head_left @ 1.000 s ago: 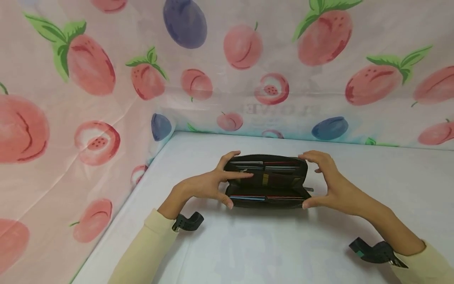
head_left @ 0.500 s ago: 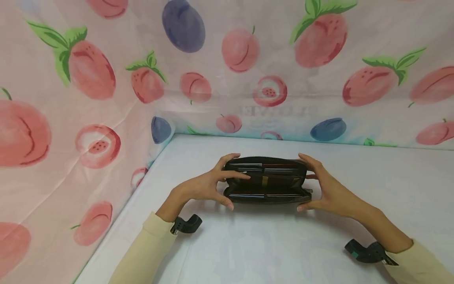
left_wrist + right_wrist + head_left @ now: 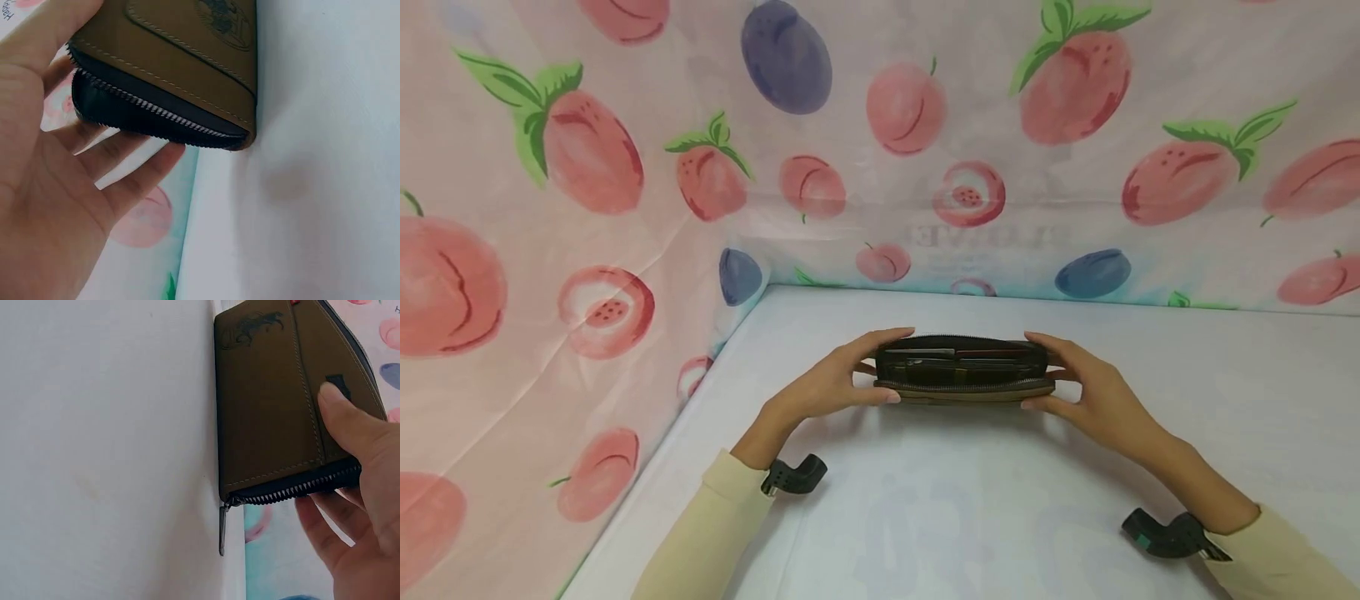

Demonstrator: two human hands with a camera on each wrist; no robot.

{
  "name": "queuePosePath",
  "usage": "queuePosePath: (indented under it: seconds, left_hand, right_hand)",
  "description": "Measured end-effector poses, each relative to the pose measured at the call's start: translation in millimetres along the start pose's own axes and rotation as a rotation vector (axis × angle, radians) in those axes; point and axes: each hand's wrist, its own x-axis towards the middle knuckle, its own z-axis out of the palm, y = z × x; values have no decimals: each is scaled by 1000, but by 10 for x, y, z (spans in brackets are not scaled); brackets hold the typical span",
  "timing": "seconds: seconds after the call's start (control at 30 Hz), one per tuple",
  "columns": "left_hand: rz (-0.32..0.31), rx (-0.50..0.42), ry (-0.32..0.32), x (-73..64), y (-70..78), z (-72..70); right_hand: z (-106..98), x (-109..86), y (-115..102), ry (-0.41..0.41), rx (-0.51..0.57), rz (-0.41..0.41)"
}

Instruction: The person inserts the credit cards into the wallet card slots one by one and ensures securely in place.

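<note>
A brown zip-around wallet (image 3: 964, 395) stands upright on the white table, its zipper undone along the top and sides. Cards (image 3: 992, 354) show in the slots of its dark inside. My left hand (image 3: 831, 382) grips its left end, thumb on the near cover and fingers at the far side. At the other end my right hand (image 3: 1101, 390) holds it the same way, its thumb pressing the brown cover (image 3: 269, 419) in the right wrist view. The metal zipper pull (image 3: 222, 530) hangs at the lower corner there. Stitching and a dark printed emblem (image 3: 224, 22) mark the leather.
The white tabletop (image 3: 925, 500) spreads out around the wallet. Fruit-patterned cloth (image 3: 850, 100) walls off the back and left side. Each wrist carries a black camera mount (image 3: 797, 475) beside a beige sleeve (image 3: 700, 533).
The wallet's near cover has swung up toward the far one, narrowing the opening and hiding the front card slots. My left index finger has left the inside, and both thumbs have risen.
</note>
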Motion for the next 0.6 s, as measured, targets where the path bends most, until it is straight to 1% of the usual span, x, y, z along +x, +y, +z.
queuePosePath:
  seconds: [0.13,0.23,0.33,0.4,0.47,0.6]
  left_hand:
    - [-12,-7,38,1,-68,20]
    - [-29,-26,92,-2,-90,55]
    - [-44,-54,169,3,17,94]
    - [-60,-62,221,19,124,119]
    - [-86,-57,263,37,242,138]
    - [-138,-59,336,89,364,166]
  right_hand:
    - [10,19,5,48,-12,-13]
    - [19,43,20,82,-13,-35]
    - [21,65,35,104,-12,-58]
    - [11,74,38,119,-16,-61]
    - [-7,80,41,128,2,-42]
    - [-55,96,35,136,33,30]
